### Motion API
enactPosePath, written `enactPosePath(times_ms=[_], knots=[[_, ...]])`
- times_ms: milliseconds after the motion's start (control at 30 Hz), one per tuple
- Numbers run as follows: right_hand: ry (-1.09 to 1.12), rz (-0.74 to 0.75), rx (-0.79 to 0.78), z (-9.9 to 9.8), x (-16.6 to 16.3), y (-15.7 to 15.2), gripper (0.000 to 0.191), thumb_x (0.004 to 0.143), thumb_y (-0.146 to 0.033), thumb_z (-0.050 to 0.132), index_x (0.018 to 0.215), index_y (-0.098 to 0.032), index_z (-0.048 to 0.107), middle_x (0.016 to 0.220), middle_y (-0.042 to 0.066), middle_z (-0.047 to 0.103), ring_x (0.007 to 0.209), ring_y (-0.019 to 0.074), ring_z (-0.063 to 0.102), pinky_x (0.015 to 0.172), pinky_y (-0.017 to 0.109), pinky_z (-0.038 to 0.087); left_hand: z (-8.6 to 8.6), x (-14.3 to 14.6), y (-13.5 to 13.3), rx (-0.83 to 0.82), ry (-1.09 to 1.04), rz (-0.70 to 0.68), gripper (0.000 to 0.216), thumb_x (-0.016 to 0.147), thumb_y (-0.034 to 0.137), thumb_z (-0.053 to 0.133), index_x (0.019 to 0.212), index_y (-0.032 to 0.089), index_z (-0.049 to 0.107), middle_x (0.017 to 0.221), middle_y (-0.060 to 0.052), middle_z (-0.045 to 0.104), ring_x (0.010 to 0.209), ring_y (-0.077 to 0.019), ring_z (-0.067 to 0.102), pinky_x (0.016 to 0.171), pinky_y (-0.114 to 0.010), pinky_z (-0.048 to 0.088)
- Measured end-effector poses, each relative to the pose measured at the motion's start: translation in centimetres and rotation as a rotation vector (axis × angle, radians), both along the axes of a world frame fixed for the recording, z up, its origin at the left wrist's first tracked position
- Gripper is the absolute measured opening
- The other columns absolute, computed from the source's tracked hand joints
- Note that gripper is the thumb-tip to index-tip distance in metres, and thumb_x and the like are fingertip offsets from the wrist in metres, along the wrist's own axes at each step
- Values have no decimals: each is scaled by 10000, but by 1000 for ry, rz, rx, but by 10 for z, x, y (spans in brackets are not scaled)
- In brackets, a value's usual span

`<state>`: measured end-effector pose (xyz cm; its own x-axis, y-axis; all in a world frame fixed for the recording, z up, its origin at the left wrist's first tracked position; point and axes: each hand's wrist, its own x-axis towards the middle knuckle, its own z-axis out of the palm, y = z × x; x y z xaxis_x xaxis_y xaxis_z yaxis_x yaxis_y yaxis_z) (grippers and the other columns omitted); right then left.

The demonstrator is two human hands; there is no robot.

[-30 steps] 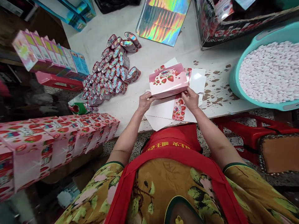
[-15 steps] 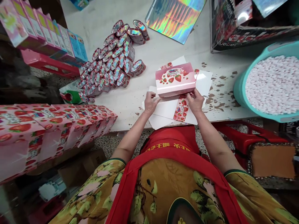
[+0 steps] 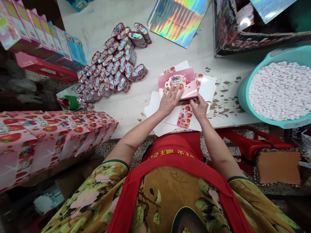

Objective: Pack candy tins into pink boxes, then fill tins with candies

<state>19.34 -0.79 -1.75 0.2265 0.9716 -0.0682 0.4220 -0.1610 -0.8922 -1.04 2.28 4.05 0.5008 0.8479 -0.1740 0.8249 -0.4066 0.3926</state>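
A pink carton (image 3: pixel 178 81) printed with strawberries lies on the white table in front of me. My left hand (image 3: pixel 169 100) rests on its top face with fingers spread and flat. At the carton's near right corner, my right hand (image 3: pixel 200 106) is closed, its thumb and fingertips against the edge. Under the carton lie white card blanks (image 3: pixel 209 86), some turned at different angles. One strawberry-printed strip (image 3: pixel 184 115) of a blank shows between my two hands.
A heap of small foil-topped packs (image 3: pixel 109 64) lies to the left. Strawberry boxes (image 3: pixel 53 142) stand in a row at lower left. A turquoise tub (image 3: pixel 244 95) of small white pieces, a black carton (image 3: pixel 217 38) and a holographic sheet (image 3: pixel 178 24) lie right and behind.
My left hand has moved from beside the carton onto its top, and the carton looks flatter. My right hand stays at its near right corner. The whole view has shifted slightly.
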Motion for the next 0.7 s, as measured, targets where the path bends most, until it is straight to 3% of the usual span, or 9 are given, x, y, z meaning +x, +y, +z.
enactPosePath(times_ms=[233,333,400,500,567,700], knots=[[161,84,-80,20,9,-2,709,833,-562,700,1435,-200,601,1401,122,644,1202,252,668,1080,398,547,-12,-2,-9,-45,46,-30,692,989,160,510,1634,256,280,1738,-121,128,1615,-348,-14,1265,-682,-37],[235,63,-151,29,14,11,732,834,-655,679,1420,-224,601,1482,123,576,1316,274,598,1103,434,524,-12,-1,-11,-67,30,-15,682,990,77,452,1624,254,277,1742,-108,116,1617,-329,-35,1256,-686,-61],[261,52,-236,33,15,28,711,832,-679,663,1375,-221,627,1445,125,606,1285,282,616,1097,467,523,-9,0,-12,-75,0,6,658,994,60,417,1613,252,299,1741,-102,128,1618,-320,-37,1252,-684,-72],[256,159,-379,38,15,53,652,770,-638,737,1243,-192,693,1265,119,714,1143,291,680,1068,508,527,-3,0,-8,-110,-109,22,617,1006,214,512,1598,248,340,1735,-105,168,1619,-321,-18,1260,-658,-78],[264,207,-464,41,16,65,627,716,-604,787,1168,-176,715,1187,116,744,1080,287,696,1021,489,551,0,1,-3,-145,-198,188,675,986,340,577,1604,237,327,1726,-122,201,1620,-320,6,1276,-627,-55],[282,160,-559,38,22,78,619,609,-552,863,1065,-153,735,1090,107,765,988,254,706,928,419,586,0,2,11,-297,-459,931,859,954,381,630,1643,131,181,1723,-202,145,1617,-342,1,1302,-551,-5]])
